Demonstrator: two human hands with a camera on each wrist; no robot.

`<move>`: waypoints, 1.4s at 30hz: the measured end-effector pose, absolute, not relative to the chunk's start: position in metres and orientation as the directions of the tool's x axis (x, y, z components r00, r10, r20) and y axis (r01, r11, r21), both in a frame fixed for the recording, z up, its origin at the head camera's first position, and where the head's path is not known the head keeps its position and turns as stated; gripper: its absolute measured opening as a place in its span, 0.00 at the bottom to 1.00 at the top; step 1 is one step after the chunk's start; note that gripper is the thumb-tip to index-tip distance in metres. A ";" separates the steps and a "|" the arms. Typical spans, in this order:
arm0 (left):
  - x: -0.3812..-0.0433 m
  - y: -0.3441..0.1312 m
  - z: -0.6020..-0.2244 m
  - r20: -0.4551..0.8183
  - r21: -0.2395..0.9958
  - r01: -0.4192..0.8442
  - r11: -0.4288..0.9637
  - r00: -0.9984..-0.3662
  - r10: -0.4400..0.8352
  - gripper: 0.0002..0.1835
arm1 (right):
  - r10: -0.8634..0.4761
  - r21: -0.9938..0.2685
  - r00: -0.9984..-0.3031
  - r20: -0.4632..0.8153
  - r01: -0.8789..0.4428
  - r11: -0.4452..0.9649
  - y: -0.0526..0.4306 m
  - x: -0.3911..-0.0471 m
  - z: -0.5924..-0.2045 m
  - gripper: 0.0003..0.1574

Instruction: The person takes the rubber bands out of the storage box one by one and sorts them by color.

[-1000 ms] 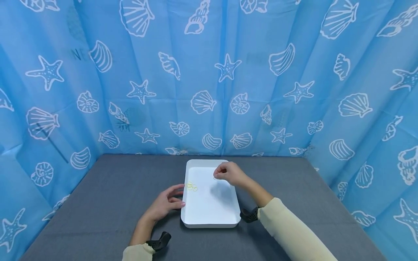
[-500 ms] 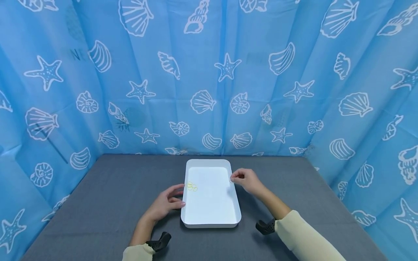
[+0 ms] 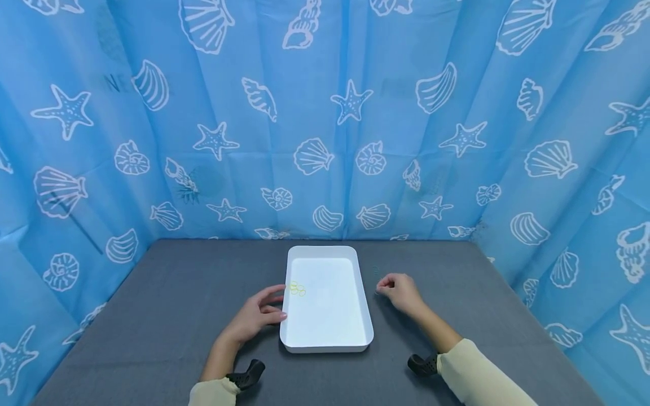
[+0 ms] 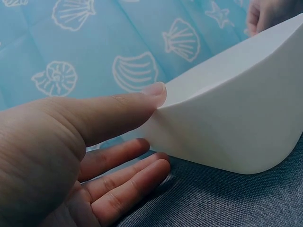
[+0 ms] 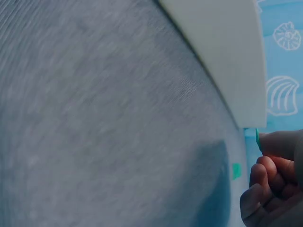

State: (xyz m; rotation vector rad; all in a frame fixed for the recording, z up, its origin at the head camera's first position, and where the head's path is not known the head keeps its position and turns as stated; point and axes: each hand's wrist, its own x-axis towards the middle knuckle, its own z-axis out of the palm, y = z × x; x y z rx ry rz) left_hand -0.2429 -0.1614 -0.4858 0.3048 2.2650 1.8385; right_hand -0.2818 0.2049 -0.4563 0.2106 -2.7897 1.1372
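Cannot count the tiny yellow loops [image 3: 297, 289], identify the blurred green patch [image 5: 236, 171] or fully see the green sliver [image 5: 257, 138] at the right hand [image 5: 273, 183], cropped by its wrist view's edge.

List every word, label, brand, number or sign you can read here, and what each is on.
"N": faint, on the blue curtain, upper left in the head view; anything beside it is too faint to read.
No lettering shows on the white tray.

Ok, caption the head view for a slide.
Left hand touching a white tray holding thin yellow loops; right hand, fingers pinched, beside it over gray cloth.
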 end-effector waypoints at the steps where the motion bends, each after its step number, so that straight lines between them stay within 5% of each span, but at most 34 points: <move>1: -0.243 -0.161 -0.486 -0.032 0.979 0.028 0.203 -0.958 0.284 0.37 | -0.075 -0.680 -0.983 0.165 -0.169 0.713 0.206 -0.282 -0.459 0.04; 11: -0.244 -0.161 -0.483 -0.037 0.974 0.028 0.225 -0.959 0.280 0.38 | 0.012 -0.678 -0.993 0.113 -0.068 0.732 0.218 -0.290 -0.472 0.05; 42: -0.244 -0.163 -0.487 -0.035 0.977 0.026 0.211 -0.959 0.282 0.37 | 0.044 -0.677 -0.992 0.118 -0.048 0.735 0.217 -0.302 -0.473 0.04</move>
